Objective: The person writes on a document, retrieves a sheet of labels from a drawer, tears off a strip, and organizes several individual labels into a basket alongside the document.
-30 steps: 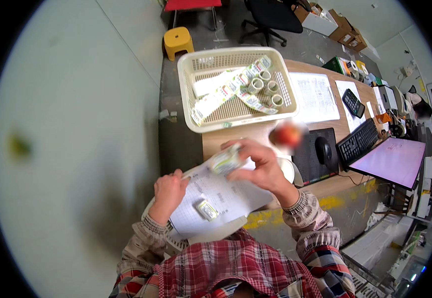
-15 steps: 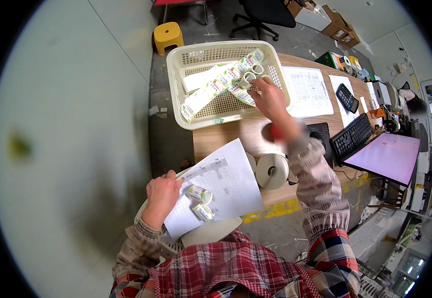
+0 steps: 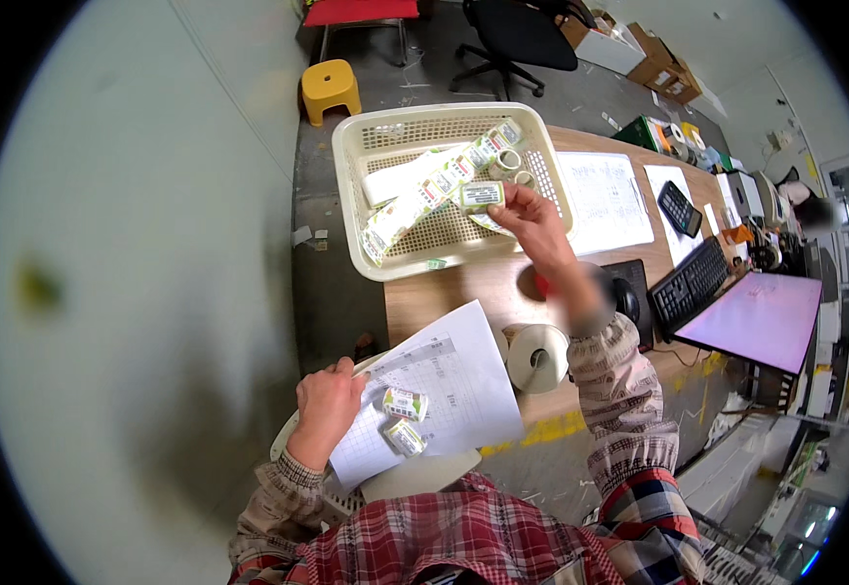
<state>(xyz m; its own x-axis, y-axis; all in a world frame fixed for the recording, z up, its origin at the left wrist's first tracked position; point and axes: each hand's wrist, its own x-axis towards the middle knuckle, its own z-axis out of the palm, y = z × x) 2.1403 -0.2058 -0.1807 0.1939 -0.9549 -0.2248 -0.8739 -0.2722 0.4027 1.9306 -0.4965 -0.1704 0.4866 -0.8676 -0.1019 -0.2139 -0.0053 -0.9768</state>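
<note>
Papers (image 3: 605, 200) lie beside the basket (image 3: 400, 269) — calculator (image 3: 680, 209) (black) beyond

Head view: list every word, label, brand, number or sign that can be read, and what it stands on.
None reads clearly enough to quote.
Label roll in the right hand: dark lines, too small.
Label strip in the basket: coloured print, too small.
Two rolls on the white sheet: print too small.
White sheet: table and grid, text too faint.
Desk paper: rows of marks, too small.
Screen: marks too blurred.
</note>
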